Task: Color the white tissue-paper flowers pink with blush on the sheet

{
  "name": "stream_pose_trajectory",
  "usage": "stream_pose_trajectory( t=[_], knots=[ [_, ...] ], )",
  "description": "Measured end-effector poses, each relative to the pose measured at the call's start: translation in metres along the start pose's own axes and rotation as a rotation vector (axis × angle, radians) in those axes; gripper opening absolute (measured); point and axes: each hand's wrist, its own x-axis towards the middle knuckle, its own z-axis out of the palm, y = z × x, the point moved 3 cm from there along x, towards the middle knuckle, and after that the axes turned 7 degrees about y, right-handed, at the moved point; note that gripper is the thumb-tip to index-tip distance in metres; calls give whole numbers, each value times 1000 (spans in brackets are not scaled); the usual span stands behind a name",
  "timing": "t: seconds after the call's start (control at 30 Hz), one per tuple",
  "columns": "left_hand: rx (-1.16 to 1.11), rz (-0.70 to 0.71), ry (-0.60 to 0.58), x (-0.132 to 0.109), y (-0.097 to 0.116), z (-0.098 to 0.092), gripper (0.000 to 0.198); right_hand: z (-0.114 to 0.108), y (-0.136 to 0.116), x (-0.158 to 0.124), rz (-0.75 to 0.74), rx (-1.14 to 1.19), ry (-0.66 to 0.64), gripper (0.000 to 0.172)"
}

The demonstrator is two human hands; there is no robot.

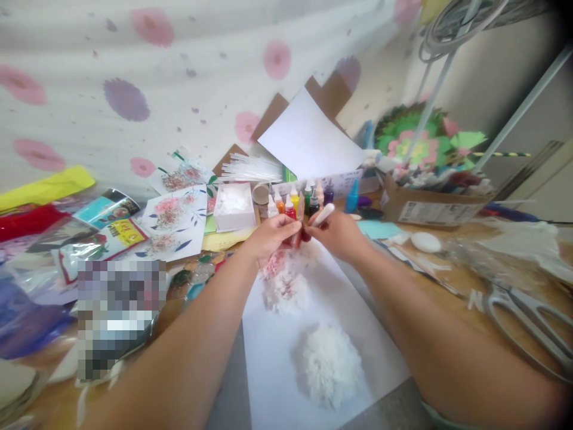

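Note:
My left hand (278, 233) is closed around a small reddish-brown dropper bottle (296, 240), above the far end of a white sheet (268, 346). Close beside it, my right hand (336, 234) has its fingers curled round a white, pen-like stick (323, 214), and its fingertips meet the bottle. Blur keeps me from seeing whether the right fingers also grip the bottle. Below the hands, the sheet carries a white fluffy flower with a brownish centre (286, 289) and a pinkish one (274, 263). Nearer to me lies a plain white fluffy flower (332, 365).
Several colour bottles (290, 209) stand behind my hands, next to a white box (234, 206). Painted floral sheets (174, 221) and plastic packets (105, 245) crowd the left. To the right are large scissors (523, 322), clear plastic wrap (474, 263) and a filled cardboard box (434, 203).

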Motion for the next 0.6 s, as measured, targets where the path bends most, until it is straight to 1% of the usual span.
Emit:
stream_pose_trajectory(
  t=[0.07,0.13,0.17,0.27,0.3,0.4,0.43,0.53,0.57,0.6],
  knots=[
    [3,0,6,0,0,0,36,1,2,0,21,3,-11,12],
    [5,-1,9,0,1,0,36,1,4,0,51,44,38,13],
    [8,-3,11,0,1,0,36,1,4,0,52,57,41,12],
    [16,-10,27,0,3,-1,36,4,2,0,33,37,-45,9],
    [18,-13,30,0,4,-2,36,4,2,-1,40,45,-42,10],
    [24,-17,22,-1,5,-1,36,-2,-1,-1,66,146,80,13],
    [24,-18,22,-1,5,-1,36,-3,-2,-2,62,153,74,14],
    [21,-21,32,-1,5,-1,36,-2,-5,-4,43,74,-25,11],
    [19,-21,31,-1,5,-1,36,-3,-7,-4,43,77,-15,11],
    [17,-22,27,-1,5,-1,36,-5,-8,-5,38,110,27,12]
  ],
)
